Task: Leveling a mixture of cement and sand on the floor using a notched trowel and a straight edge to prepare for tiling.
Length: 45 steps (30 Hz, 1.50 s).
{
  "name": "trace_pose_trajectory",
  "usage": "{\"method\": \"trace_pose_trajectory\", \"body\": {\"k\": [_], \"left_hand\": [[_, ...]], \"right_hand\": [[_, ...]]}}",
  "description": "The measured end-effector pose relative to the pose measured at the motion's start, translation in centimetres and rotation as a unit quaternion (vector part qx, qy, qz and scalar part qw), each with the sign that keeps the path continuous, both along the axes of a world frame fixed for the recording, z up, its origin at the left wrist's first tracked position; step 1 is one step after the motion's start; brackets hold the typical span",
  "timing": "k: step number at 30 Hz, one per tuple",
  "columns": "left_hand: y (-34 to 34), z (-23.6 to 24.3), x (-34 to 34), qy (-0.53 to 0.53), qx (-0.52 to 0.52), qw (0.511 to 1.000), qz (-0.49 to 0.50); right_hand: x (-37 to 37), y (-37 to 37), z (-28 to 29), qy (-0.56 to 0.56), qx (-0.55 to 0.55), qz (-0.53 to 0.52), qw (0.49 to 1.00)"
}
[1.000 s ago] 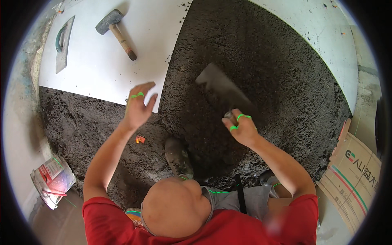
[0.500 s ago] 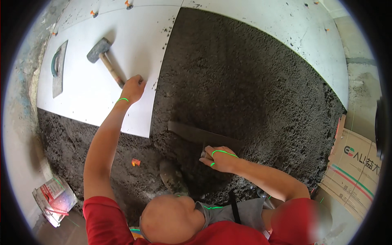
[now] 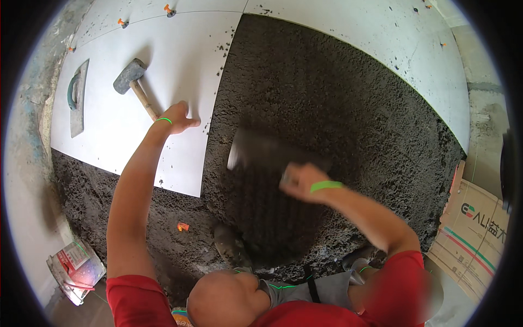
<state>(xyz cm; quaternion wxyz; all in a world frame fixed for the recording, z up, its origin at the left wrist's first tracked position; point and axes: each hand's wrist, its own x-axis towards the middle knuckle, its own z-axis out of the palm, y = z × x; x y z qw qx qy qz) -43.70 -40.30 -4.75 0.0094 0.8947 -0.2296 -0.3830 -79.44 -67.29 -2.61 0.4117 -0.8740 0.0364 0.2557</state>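
Note:
My right hand (image 3: 306, 181) is closed around the handle of a flat, wide-bladed trowel (image 3: 251, 148), which is blurred by motion. Its blade lies over dark, damp mortar (image 3: 381, 125), and faint parallel streaks run through the mortar on the near side. My left hand (image 3: 175, 117) leans on a large white tile (image 3: 185, 60), its thumb and fingers apart and nothing held. Close beside that hand is the wooden handle of a mallet (image 3: 131, 75) with a dark grey head, lying on the tile. Farther left on the same tile rests a rectangular float (image 3: 79, 99) with a green handle.
Orange tile-levelling pegs (image 3: 169, 10) stand along the far tile joint. More white tiles (image 3: 414, 60) border the mortar at the far right. A cardboard box (image 3: 471, 229) stands right, a white bucket (image 3: 76, 267) at lower left. An orange scrap (image 3: 183, 226) lies near my boot (image 3: 231, 245).
My right hand has pushed the trowel away from me across the mortar, and streaks now show behind it. My left hand has spread its fingers on the tile in nearly the same place.

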Motion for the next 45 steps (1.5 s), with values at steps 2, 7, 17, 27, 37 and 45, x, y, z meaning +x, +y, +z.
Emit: {"method": "trace_pose_trajectory", "body": {"k": [2,7,17,27,37,45], "left_hand": [[0.3,-0.5,0.4,0.000,0.004,1.000,-0.005],[0.1,-2.8,0.7,-0.030,-0.029,0.998,-0.053],[0.2,-2.6,0.5,-0.016,-0.010,0.998,-0.061],[0.8,-2.4,0.5,-0.029,-0.004,0.998,-0.050],[-1.3,-1.5,1.9,-0.020,-0.037,0.999,0.020],[-2.8,-0.7,7.5,-0.027,-0.020,0.999,0.012]], "right_hand": [[5.1,-3.9,0.7,-0.003,0.004,-0.112,0.994],[6.3,-10.8,2.3,-0.096,-0.005,-0.176,0.980],[-20.0,-3.9,7.2,0.148,-0.006,0.226,0.963],[-10.1,0.6,-1.2,-0.005,-0.200,0.102,0.974],[9.5,-14.9,0.2,-0.149,-0.268,-0.123,0.944],[-0.1,-12.4,1.6,0.025,0.246,-0.715,0.654]]}}
